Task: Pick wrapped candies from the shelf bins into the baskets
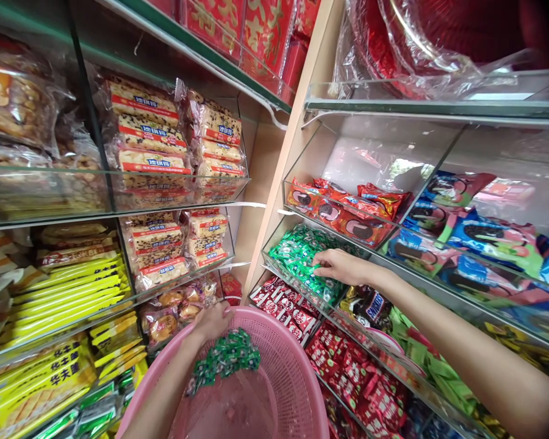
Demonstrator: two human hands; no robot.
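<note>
A pink plastic basket (297,372) stands low in front of me, with a heap of small green-wrapped candies (231,356) inside. My left hand (213,323) grips the basket's far rim, the forearm crossing over its left side. In the clear shelf bin at the centre lie many more green-wrapped candies (297,247). Over these, my right hand (336,266) reaches in from the right, fingers curled and their tips at the candies. Whatever may be between those fingertips is hidden.
Glass-fronted shelves flank a wooden post (274,183). Packaged sachima bars (153,131) and yellow wafer packs (68,292) fill the left. Red packets (343,207), blue cookie packs (489,235), a Snickers packet (374,305) and red-wrapped sweets (361,378) are on the right.
</note>
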